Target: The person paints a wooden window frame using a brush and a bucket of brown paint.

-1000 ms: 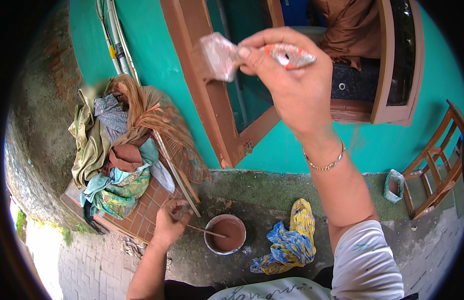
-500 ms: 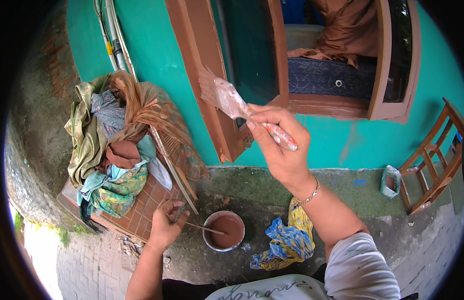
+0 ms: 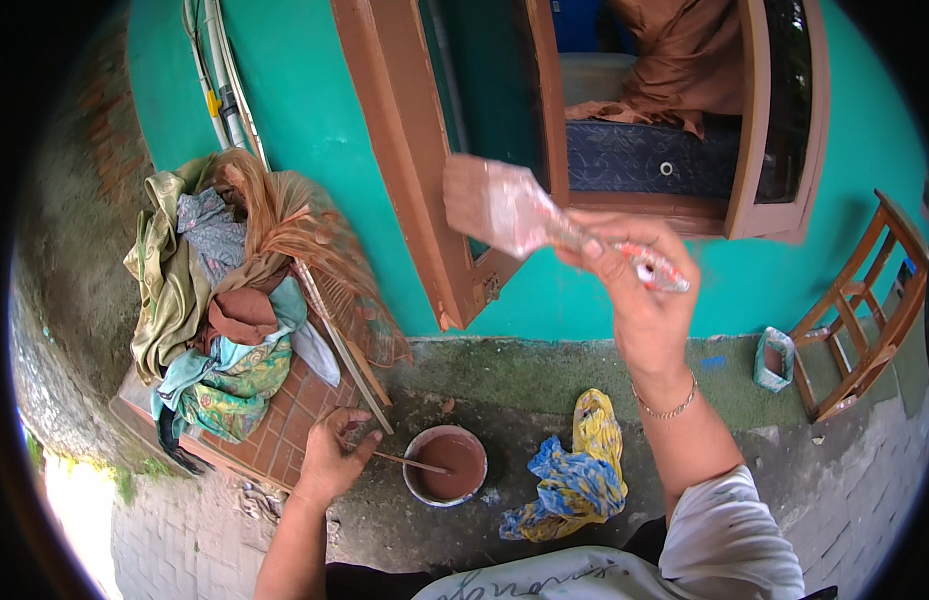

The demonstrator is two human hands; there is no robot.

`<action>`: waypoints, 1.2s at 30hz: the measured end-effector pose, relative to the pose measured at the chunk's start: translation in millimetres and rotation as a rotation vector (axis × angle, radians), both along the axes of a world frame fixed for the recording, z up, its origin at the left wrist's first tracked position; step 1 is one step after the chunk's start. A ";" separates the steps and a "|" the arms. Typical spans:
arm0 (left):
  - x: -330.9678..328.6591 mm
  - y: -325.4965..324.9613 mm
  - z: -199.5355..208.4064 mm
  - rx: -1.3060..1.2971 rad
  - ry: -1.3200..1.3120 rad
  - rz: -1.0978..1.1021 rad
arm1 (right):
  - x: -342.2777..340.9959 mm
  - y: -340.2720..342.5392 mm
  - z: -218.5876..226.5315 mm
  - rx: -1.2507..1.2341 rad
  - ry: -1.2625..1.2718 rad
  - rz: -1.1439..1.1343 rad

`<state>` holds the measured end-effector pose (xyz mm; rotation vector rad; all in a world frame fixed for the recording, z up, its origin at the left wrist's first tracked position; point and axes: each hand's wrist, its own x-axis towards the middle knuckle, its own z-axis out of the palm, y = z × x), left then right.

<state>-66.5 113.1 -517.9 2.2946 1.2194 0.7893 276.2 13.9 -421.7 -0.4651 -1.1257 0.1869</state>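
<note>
My right hand (image 3: 650, 285) grips a paintbrush (image 3: 510, 208) by its speckled red and white handle, fingers wrapped round it. The wide bristles, coated in brownish paint, hang in front of the brown window frame (image 3: 410, 170), pointing left. Lower down, my left hand (image 3: 335, 455) has its thumb and index finger apart, with nothing plainly between them. Close by it stands a round paint bucket (image 3: 413, 492) with brown paint. A thin stick (image 3: 410, 462) leans in the paint, its outer end near my left thumb, partly hidden there.
Piled cloths (image 3: 220, 290) lie on a tiled ledge (image 3: 305, 400) at left, beside wooden strips (image 3: 340, 345). A yellow and blue cloth (image 3: 575, 475) lies right of the bucket. Farther right are a small container (image 3: 774, 360) and a wooden chair-like frame (image 3: 865, 300). The turquoise wall (image 3: 565, 285) rises behind.
My right hand has swung the brush to the right and slightly down, turning its bristles more level. My left hand has stayed nearly still beside the bucket.
</note>
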 end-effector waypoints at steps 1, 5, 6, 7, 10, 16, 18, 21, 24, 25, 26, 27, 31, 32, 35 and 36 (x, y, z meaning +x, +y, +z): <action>-0.3 0.0 0.6 -0.003 0.003 0.007 | 0.8 6.6 14.8 0.068 -0.037 -0.057; 11.0 0.0 2.2 0.056 -0.023 -0.073 | 5.0 37.1 41.7 0.178 -0.130 -0.155; 12.3 1.4 0.9 0.064 -0.024 -0.085 | 6.8 44.3 38.1 0.166 -0.138 -0.141; 12.1 2.5 -0.2 0.072 -0.024 -0.093 | 6.2 46.9 26.7 0.109 -0.154 -0.158; 7.0 -1.5 1.8 0.048 -0.024 -0.066 | -0.2 41.4 -12.2 -0.055 -0.185 -0.184; 3.8 5.2 -7.2 0.002 -0.048 -0.087 | -2.4 7.8 -80.9 -0.346 -0.129 -0.151; 5.9 6.4 -9.4 -0.010 -0.053 -0.096 | -1.5 4.6 -76.9 -0.359 -0.077 -0.124; 6.8 3.3 -4.5 -0.022 -0.032 -0.077 | -12.6 9.2 -26.0 -0.085 0.038 -0.088; 11.6 4.0 -3.9 -0.021 -0.013 -0.084 | -5.3 33.1 25.9 0.209 -0.110 -0.244; 11.0 4.2 -4.0 -0.018 -0.006 -0.082 | -4.7 44.0 38.2 0.250 -0.134 -0.239; 15.8 4.0 -1.9 -0.032 -0.001 -0.087 | -3.0 49.8 47.5 0.292 -0.164 -0.248; 21.4 2.2 1.1 -0.045 0.004 -0.092 | -2.5 55.7 50.1 0.284 -0.136 -0.231; 18.9 2.2 0.4 -0.056 0.002 -0.085 | -2.4 56.2 14.6 0.151 -0.295 -0.375; 17.5 3.5 -2.2 -0.039 0.007 -0.094 | -5.1 52.5 1.6 0.091 -0.293 -0.371; 12.9 7.1 -9.6 0.004 0.022 -0.113 | -11.9 39.9 -36.7 -0.065 -0.290 -0.343; 12.8 7.1 -11.0 0.012 0.024 -0.118 | -13.5 37.6 -49.5 -0.103 -0.294 -0.329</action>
